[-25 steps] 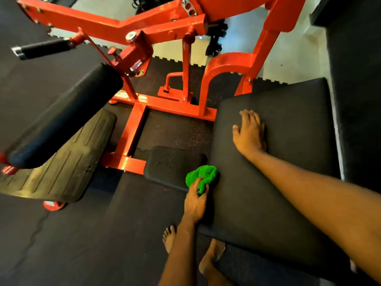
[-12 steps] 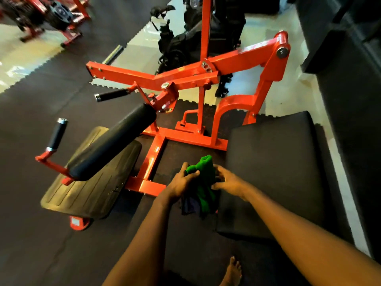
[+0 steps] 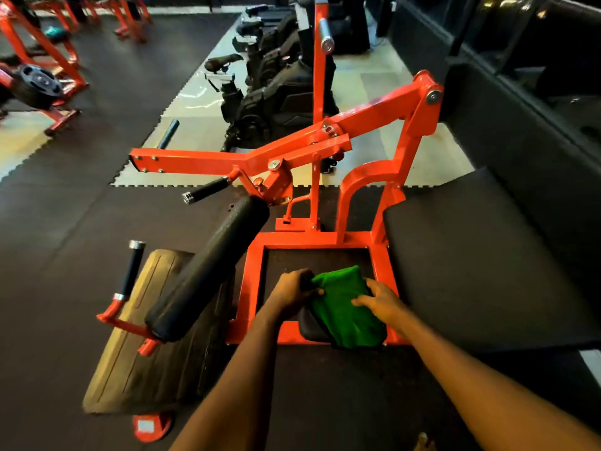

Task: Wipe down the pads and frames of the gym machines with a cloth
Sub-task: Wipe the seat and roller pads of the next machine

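Orange machine frame (image 3: pixel 374 131): painted steel, a long angled lever arm over a rectangular base, standing on a dark rubber floor (image 3: pixel 81 222).

Seat pad (image 3: pixel 471 262): large, black, matte, against the right edge of the base.

Roller pad (image 3: pixel 211 265): black cylinder, tilted, running down and left from the lever pivot.

Footplate (image 3: pixel 136 346): ribbed and dull tan-black, under the roller at the frame's left side.

Small pad (image 3: pixel 309 330): black with a rounded corner, at the near edge of the base. It is mostly hidden behind the cloth.

Green cloth (image 3: pixel 344 307): bright green, soft nap, folded into a rough rectangle, with a darker layer showing along its lower edge. It is held between the two hands over the near edge of the base, in front of the small pad. I cannot tell whether it touches the pad.

Left hand (image 3: pixel 289 291): forearm reaching forward, back of hand up, grip clamped on the cloth's upper left corner, thumb over the top.

Right hand (image 3: pixel 380 302): forearm coming in from the lower right, fingers lying across the cloth's right edge, thumb above, grip closed on that edge.
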`<state>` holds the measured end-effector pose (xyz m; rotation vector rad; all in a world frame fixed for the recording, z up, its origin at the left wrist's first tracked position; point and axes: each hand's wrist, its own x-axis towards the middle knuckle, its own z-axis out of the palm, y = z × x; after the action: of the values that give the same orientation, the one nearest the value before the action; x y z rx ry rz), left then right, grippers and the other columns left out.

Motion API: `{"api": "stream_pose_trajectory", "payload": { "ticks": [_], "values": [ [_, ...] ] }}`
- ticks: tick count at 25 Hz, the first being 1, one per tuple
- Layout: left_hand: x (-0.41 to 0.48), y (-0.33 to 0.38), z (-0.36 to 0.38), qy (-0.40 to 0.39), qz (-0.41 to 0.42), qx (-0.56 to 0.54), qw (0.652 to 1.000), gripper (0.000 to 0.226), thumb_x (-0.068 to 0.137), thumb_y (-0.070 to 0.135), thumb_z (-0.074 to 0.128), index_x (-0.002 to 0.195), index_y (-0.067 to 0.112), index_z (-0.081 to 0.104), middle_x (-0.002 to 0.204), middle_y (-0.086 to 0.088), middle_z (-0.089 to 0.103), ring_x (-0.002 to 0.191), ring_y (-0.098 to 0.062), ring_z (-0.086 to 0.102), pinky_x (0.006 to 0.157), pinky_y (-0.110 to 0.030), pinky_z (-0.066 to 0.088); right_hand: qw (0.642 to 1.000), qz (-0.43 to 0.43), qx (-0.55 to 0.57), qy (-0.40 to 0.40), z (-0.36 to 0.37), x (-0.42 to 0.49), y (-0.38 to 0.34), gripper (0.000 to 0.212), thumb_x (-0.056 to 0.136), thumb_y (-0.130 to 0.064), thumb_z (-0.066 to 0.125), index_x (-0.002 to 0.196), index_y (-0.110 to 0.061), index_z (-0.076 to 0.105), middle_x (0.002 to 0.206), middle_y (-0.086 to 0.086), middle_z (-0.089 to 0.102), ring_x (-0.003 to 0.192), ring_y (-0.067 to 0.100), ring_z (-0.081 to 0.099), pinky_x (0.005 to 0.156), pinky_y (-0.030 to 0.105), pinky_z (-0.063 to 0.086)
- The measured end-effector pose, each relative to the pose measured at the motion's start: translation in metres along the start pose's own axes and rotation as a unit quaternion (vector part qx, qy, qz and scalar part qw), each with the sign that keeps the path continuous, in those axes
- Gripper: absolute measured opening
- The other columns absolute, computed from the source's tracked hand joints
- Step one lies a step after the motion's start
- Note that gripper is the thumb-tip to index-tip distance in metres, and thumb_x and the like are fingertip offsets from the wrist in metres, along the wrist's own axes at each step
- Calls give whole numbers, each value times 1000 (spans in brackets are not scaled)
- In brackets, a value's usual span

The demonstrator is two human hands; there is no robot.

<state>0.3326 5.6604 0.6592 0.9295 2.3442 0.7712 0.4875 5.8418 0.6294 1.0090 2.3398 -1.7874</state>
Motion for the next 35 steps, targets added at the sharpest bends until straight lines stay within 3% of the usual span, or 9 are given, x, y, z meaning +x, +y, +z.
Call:
{"api": "stream_pose_trajectory", "payload": {
  "ticks": [8, 14, 20, 22, 23, 25, 28, 33, 35],
  "values": [
    [8, -52, 12, 35, -30, -16, 999, 22, 98, 29, 58, 106, 11, 68, 103, -18, 72, 101, -38, 65, 78, -42, 49, 988, 70, -15, 135, 46, -6, 31, 57, 88, 2, 70, 142, 1, 49, 138, 14, 56, 130, 30, 53, 109, 39, 40],
    [43, -110, 80, 14, -68, -19, 997, 18, 100, 26, 56, 106, 12, 65, 101, -12, 72, 98, -31, 66, 70, -32, 41, 950, 166, -19, 263, 89, 27, 123, 50, 91, 0, 67, 137, 9, 52, 130, 35, 58, 119, 48, 57, 99, 47, 42],
    [146, -222, 217, 23, -51, -22, 998, 24, 102, 24, 52, 117, 8, 64, 116, -17, 69, 110, -35, 63, 84, -37, 46, 859, 205, -84, 462, 111, 111, 244, 34, 89, -1, 64, 122, 7, 62, 109, 40, 64, 98, 55, 61, 82, 51, 43],
    [179, -254, 253, 42, -41, -27, 998, 25, 103, 23, 51, 117, 7, 63, 118, -18, 68, 111, -37, 62, 86, -37, 45, 872, 151, -101, 456, 112, 151, 276, 36, 89, -9, 69, 121, 4, 62, 112, 38, 63, 102, 54, 61, 84, 52, 45],
    [193, -269, 268, 55, -36, -33, 997, 26, 103, 23, 51, 119, 7, 63, 119, -19, 67, 112, -38, 61, 88, -38, 45, 894, 125, -115, 415, 115, 173, 293, 47, 88, -17, 73, 130, 0, 60, 124, 36, 59, 115, 52, 56, 94, 52, 43],
    [220, -303, 300, 89, -42, -41, 994, 30, 103, 23, 50, 124, 5, 60, 125, -22, 63, 117, -40, 58, 95, -41, 43, 917, 133, -224, 303, 125, 212, 338, 81, 86, -47, 73, 155, -23, 38, 159, 24, 29, 145, 45, 27, 113, 56, 28],
    [241, -332, 335, 145, -59, -94, 983, 36, 106, 26, 44, 134, 5, 54, 134, -23, 57, 127, -38, 51, 101, -36, 37, 878, 157, -370, 260, 137, 246, 387, 96, 77, -86, 48, 156, -49, 8, 170, 4, -4, 154, 35, -7, 113, 69, 14],
    [256, -350, 349, 159, -35, -209, 964, 48, 111, 33, 27, 151, 13, 42, 155, -9, 43, 144, -23, 37, 110, -20, 23, 842, 126, -381, 362, 143, 256, 401, 85, 82, -80, 45, 156, -46, 20, 169, 5, 5, 153, 36, 4, 112, 67, 23],
    [267, -357, 352, 161, -31, -207, 964, 50, 111, 33, 21, 147, 10, 46, 152, -13, 45, 143, -29, 37, 116, -30, 23, 839, 118, -374, 378, 147, 260, 403, 80, 84, -72, 49, 155, -45, 24, 169, 6, 7, 153, 37, 5, 111, 68, 24]
  ]
}}
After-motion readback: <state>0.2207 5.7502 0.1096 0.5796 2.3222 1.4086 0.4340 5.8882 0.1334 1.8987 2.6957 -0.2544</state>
